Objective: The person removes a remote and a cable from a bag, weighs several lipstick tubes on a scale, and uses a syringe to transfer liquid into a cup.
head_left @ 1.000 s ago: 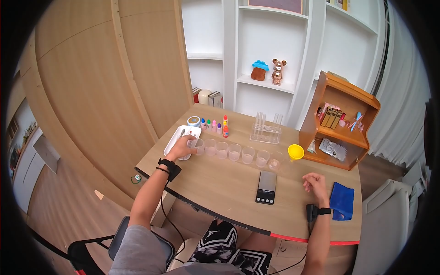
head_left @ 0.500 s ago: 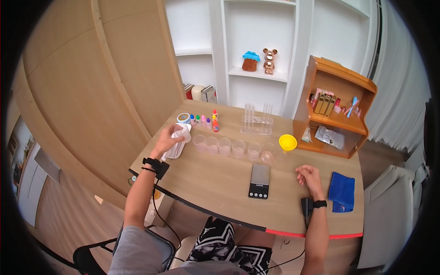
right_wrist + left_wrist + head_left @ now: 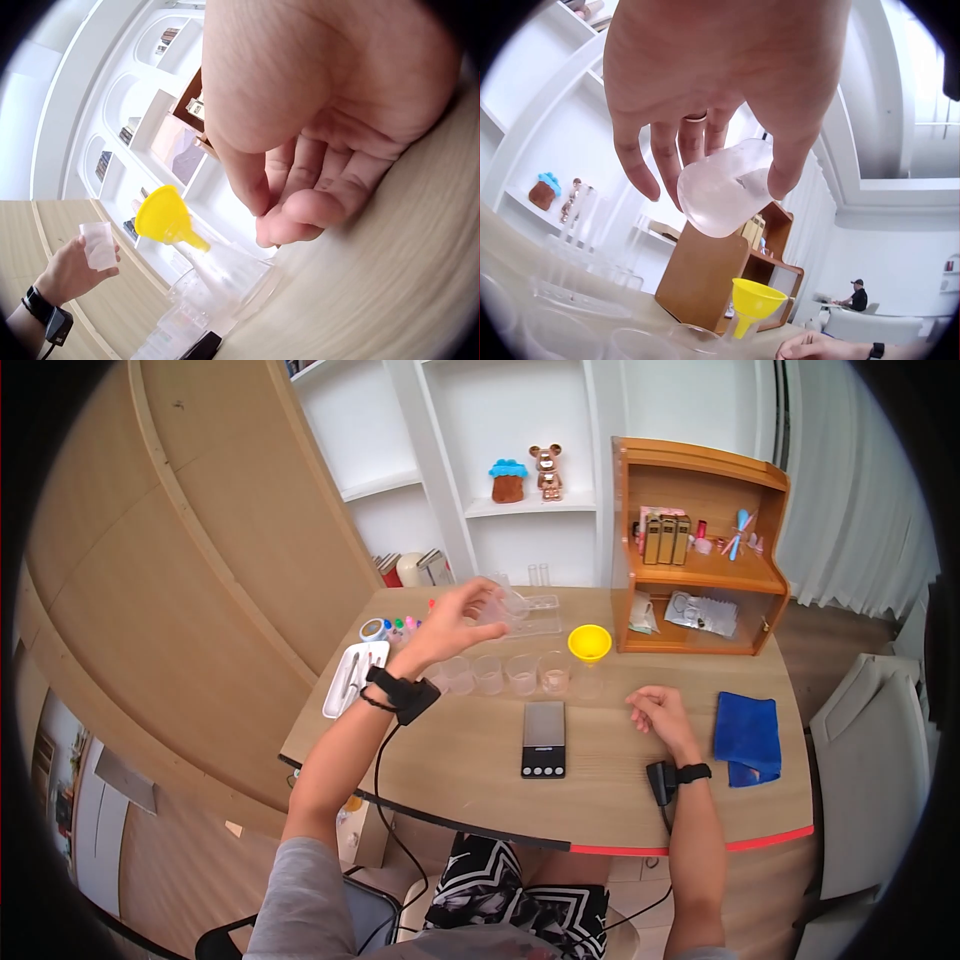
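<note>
My left hand (image 3: 452, 628) holds a clear plastic cup (image 3: 724, 191) between thumb and fingers. The cup is tilted, raised above the row of similar clear cups (image 3: 487, 675) and overlapping the test tube rack (image 3: 542, 622) in the head view. On the right, my right hand (image 3: 660, 715) rests on the table with its fingers loosely curled and nothing in them. A yellow funnel (image 3: 590, 643) sits in a clear conical flask (image 3: 225, 274) at the right end of the cup row. Between the cups and the table's front edge lies a black digital scale (image 3: 543, 745).
A white tray (image 3: 337, 698) with slim tools lies at the left, with small colour bottles (image 3: 398, 627) and a round tin (image 3: 373, 630) behind it. A wooden cabinet (image 3: 700, 575) stands at the back right. A blue cloth (image 3: 747, 735) lies beyond my right hand.
My left hand has taken the leftmost cup from beside the tray, lifted it and carried it to the right, over the row. The right hand has stayed on the table. The head view has shifted.
</note>
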The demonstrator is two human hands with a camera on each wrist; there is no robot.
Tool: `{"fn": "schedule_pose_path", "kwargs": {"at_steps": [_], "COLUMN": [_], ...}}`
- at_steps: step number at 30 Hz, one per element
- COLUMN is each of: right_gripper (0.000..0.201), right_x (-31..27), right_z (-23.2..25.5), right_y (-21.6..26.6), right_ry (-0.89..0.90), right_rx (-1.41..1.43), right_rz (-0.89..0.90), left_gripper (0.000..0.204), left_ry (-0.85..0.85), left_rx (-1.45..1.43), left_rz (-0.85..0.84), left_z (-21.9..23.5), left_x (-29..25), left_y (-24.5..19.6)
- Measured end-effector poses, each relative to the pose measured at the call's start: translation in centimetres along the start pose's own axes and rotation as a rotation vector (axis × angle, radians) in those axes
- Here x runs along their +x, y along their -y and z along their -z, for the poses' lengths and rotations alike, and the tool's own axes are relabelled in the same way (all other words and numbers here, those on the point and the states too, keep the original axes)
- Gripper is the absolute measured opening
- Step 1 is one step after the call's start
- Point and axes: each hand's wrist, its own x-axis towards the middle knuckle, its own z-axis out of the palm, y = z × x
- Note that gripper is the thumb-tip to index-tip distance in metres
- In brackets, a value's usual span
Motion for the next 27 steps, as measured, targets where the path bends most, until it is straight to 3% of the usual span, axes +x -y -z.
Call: {"fn": "schedule_pose_path", "kwargs": {"at_steps": [3, 9, 15, 19, 25, 27], "right_gripper": [0.015, 0.014, 0.014, 0.014, 0.014, 0.014], "right_x": [-0.1, 0.1, 0.1, 0.1, 0.2, 0.1], "right_z": [0.0, 0.0, -0.1, -0.1, -0.1, -0.2], "right_y": [0.1, -0.1, -0.1, 0.0, 0.0, 0.2], "right_ry": [0.011, 0.000, 0.011, 0.005, 0.005, -0.001], "right_rx": [0.027, 0.075, 0.076, 0.082, 0.069, 0.063], "right_rz": [0.016, 0.011, -0.002, 0.004, 0.000, -0.002], "left_gripper": [0.048, 0.051, 0.048, 0.048, 0.050, 0.053], "left_ry": [0.098, 0.161, 0.192, 0.192, 0.188, 0.181], "left_rx": [0.182, 0.238, 0.350, 0.417, 0.591, 0.673], "left_rz": [-0.008, -0.081, -0.220, -0.221, -0.375, -0.495], "left_z": [-3.0, -6.2, -6.6, -7.0, -7.0, -6.9], "left_x": [2.6, 5.1, 5.6, 5.4, 5.0, 4.9], "left_y": [-1.7, -2.6, -3.1, -3.5, -5.7, -6.0]}}
